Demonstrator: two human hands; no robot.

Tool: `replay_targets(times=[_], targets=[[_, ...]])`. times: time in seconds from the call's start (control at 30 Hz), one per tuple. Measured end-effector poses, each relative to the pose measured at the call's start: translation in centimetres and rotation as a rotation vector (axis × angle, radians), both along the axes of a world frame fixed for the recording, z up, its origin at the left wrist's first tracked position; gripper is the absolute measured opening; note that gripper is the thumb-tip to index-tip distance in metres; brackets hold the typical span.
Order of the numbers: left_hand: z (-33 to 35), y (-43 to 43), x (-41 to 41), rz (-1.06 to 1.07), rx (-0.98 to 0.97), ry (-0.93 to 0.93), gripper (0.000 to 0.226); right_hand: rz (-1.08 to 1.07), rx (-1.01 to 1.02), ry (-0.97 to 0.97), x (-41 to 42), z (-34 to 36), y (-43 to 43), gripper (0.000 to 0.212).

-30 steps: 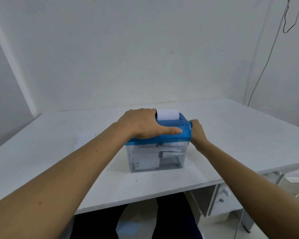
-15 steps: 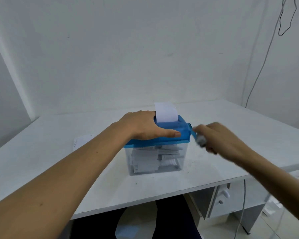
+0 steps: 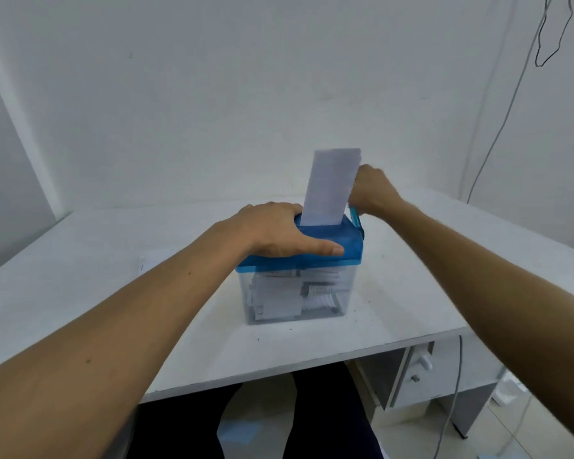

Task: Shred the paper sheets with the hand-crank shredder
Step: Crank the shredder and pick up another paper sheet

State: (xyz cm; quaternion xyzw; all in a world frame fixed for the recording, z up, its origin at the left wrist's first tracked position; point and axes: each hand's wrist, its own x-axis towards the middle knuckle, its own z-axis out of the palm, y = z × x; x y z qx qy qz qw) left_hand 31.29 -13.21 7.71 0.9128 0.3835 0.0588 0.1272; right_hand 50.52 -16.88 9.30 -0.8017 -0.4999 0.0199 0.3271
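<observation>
Your left hand (image 3: 275,231) lies flat on the blue lid of the shredder (image 3: 348,248), pressing it down mid-desk (image 3: 64,276). A paper sheet (image 3: 332,187) stands upright in the slot. Your right hand (image 3: 373,193), fisted at the lid's right end, seems to grip the crank (image 3: 355,217); fingers are hidden.

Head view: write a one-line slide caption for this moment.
Left hand rests on the shredder; right hand grips the crank, a sheet standing in the slot.
</observation>
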Motion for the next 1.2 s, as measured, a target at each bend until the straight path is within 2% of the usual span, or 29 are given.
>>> replay_targets(times=[0.13,0.17,0.27,0.33,0.47,0.7,0.83,0.9,1.0,1.1,1.2], targets=[[-0.1,-0.2,-0.1,-0.009,0.025,0.001,0.101,-0.036,0.023,0.225,-0.3,-4.8,0.2,0.045],[-0.1,-0.3,-0.1,-0.012,0.028,0.002,0.1,-0.029,0.006,0.276,-0.3,-6.1,-0.3,0.043],[-0.1,-0.5,-0.1,-0.004,0.05,0.012,0.1,-0.023,-0.068,0.361,-0.2,-9.1,-1.7,0.018],[0.0,-0.6,-0.1,0.001,0.051,0.022,0.1,-0.015,-0.135,0.386,-0.6,-9.8,-3.0,0.018],[0.1,-0.4,-0.1,0.0,0.042,0.03,0.101,0.064,-0.223,0.304,-1.4,-8.8,-6.4,0.027],[0.2,-0.4,-0.2,-0.004,0.029,0.041,0.102,0.187,-0.162,0.348,-2.5,-3.5,-12.0,0.046],[0.1,-0.3,-0.3,-0.022,0.031,0.047,0.098,0.167,-0.14,0.178,-1.8,1.2,-10.1,0.051],[0.1,-0.2,-0.2,-0.015,0.033,0.037,0.101,0.108,-0.049,0.132,-1.3,2.0,-7.6,0.048],[0.0,-0.1,0.0,-0.014,0.04,0.037,0.108,0.084,0.069,0.136,-0.2,1.9,-4.0,0.032],[0.0,-0.1,0.1,-0.007,0.044,0.036,0.11,0.069,-0.016,0.129,1.0,1.2,-1.3,0.019],[0.1,-0.1,0.0,0.002,0.025,0.029,0.108,0.074,-0.133,0.111,1.4,0.3,0.5,0.018]])
